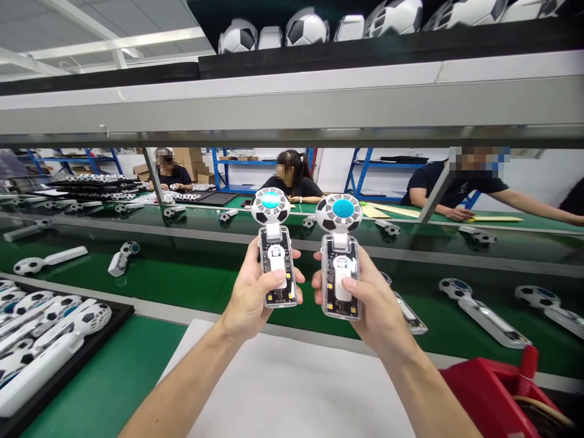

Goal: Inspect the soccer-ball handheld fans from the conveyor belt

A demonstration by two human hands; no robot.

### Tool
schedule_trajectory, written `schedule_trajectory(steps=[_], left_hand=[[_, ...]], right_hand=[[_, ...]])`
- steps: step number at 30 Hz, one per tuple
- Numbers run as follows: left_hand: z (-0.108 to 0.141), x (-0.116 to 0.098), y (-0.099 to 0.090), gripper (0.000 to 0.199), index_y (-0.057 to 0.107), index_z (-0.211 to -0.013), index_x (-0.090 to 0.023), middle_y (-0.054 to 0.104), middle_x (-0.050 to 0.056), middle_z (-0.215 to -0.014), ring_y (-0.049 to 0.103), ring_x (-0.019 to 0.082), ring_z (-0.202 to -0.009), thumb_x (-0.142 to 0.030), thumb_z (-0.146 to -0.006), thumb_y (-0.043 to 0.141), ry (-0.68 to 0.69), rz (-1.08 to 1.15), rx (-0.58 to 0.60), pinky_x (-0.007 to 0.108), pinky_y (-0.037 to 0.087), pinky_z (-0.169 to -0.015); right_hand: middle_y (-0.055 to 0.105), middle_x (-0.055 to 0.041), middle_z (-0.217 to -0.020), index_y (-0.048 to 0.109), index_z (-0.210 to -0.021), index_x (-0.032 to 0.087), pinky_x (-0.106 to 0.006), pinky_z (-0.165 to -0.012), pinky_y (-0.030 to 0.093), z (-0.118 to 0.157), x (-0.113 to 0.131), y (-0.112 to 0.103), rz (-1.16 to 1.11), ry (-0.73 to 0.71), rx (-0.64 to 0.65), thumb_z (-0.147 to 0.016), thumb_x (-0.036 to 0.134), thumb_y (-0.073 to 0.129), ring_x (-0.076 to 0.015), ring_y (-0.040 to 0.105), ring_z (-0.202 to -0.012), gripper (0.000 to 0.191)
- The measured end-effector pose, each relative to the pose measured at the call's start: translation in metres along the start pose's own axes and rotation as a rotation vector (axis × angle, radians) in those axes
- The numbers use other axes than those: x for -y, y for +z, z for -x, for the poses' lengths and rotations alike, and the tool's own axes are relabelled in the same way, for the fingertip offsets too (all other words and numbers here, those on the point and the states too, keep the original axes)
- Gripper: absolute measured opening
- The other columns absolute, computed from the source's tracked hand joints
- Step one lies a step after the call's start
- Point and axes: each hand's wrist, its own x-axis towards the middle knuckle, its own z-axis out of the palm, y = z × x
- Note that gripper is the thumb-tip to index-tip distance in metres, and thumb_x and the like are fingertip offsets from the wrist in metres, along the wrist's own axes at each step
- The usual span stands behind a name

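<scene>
Upright in my left hand (246, 298) is a handheld fan (274, 234) with a round football-patterned head, a turquoise centre and a clear case over a dark circuit board. My right hand (376, 301) grips a matching handheld fan (340, 242), level with the first and a small gap to its right. Both thumbs press on the white front pieces of the fan bodies, with the fingers curled around the sides. The two fans are held above the near edge of a green conveyor belt (182, 283), over a white sheet (292, 383).
A black tray (123, 313) full of similar fans lies at left. More fans (486, 313) rest on the belt. A red container (483, 389) stands at lower right. Overhead runs a grey shelf beam (292, 109). Several people (292, 176) sit across the line.
</scene>
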Motion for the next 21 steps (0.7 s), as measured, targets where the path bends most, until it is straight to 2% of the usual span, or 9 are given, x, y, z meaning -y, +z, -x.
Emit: schedule_trajectory(steps=[3,5,9,13,17,19,21], left_hand=[[-0.001,0.000,0.000,0.053,0.046,-0.121,-0.023,0.068,0.007,-0.103,0.068,0.016,-0.064,-0.034,-0.079,0.077,-0.015,-0.003,0.003,0.030,0.056,-0.058],[-0.001,0.001,0.001,0.050,0.046,-0.120,-0.023,0.068,0.007,-0.104,0.068,0.016,-0.063,-0.040,-0.083,0.075,0.000,-0.016,-0.001,0.029,0.056,-0.056],[0.000,0.005,0.001,0.034,0.046,-0.101,-0.021,0.066,0.003,-0.090,0.065,0.015,-0.055,-0.050,-0.092,0.060,-0.032,-0.031,-0.065,0.026,0.053,-0.046],[-0.001,0.005,-0.002,0.030,0.046,-0.095,-0.019,0.067,0.002,-0.082,0.068,0.018,-0.055,-0.046,-0.094,0.059,-0.093,-0.025,-0.057,0.029,0.055,-0.047],[-0.004,-0.001,-0.002,0.038,0.052,-0.101,-0.016,0.070,0.008,-0.090,0.072,0.021,-0.065,-0.045,-0.086,0.071,-0.083,-0.029,-0.055,0.030,0.059,-0.055],[-0.005,0.000,-0.003,0.040,0.053,-0.101,-0.017,0.070,0.007,-0.097,0.072,0.020,-0.069,-0.041,-0.080,0.077,-0.044,-0.032,-0.104,0.029,0.058,-0.057],[-0.007,0.004,-0.006,0.036,0.054,-0.095,-0.017,0.069,0.004,-0.090,0.068,0.016,-0.063,-0.039,-0.078,0.078,-0.007,-0.082,-0.143,0.025,0.053,-0.052]], right_hand=[[0.066,-0.0096,-0.114,0.043,-0.140,0.028,-0.029,-0.051,0.056,-0.001,0.000,0.002,0.026,-0.023,-0.059,-0.085,0.043,0.070,-0.0198,0.069,-0.072,0.063],[0.066,-0.0085,-0.112,0.047,-0.131,0.027,-0.027,-0.046,0.054,-0.001,-0.001,0.005,0.037,-0.036,-0.109,-0.088,0.046,0.065,-0.0174,0.067,-0.066,0.051],[0.065,-0.0044,-0.107,0.048,-0.115,0.027,-0.025,-0.039,0.051,0.001,-0.005,0.009,0.038,-0.045,-0.129,-0.094,0.048,0.058,-0.0136,0.063,-0.054,0.031],[0.064,-0.0031,-0.102,0.048,-0.113,0.027,-0.027,-0.040,0.053,0.002,-0.005,0.013,0.045,-0.074,-0.086,-0.095,0.045,0.058,-0.0148,0.065,-0.056,0.028],[0.067,-0.0028,-0.103,0.049,-0.110,0.028,-0.030,-0.050,0.058,0.003,0.000,0.012,0.004,-0.117,-0.150,-0.086,0.039,0.071,-0.0200,0.071,-0.070,0.035],[0.067,-0.0013,-0.086,0.054,-0.108,0.026,-0.035,-0.055,0.059,0.006,0.001,0.009,-0.054,-0.035,-0.086,-0.082,0.041,0.074,-0.0221,0.070,-0.069,0.036],[0.063,-0.0001,-0.070,0.061,-0.101,0.025,-0.039,-0.057,0.059,0.012,-0.002,0.005,0.014,-0.018,-0.040,-0.080,0.042,0.075,-0.0222,0.065,-0.062,0.031]])
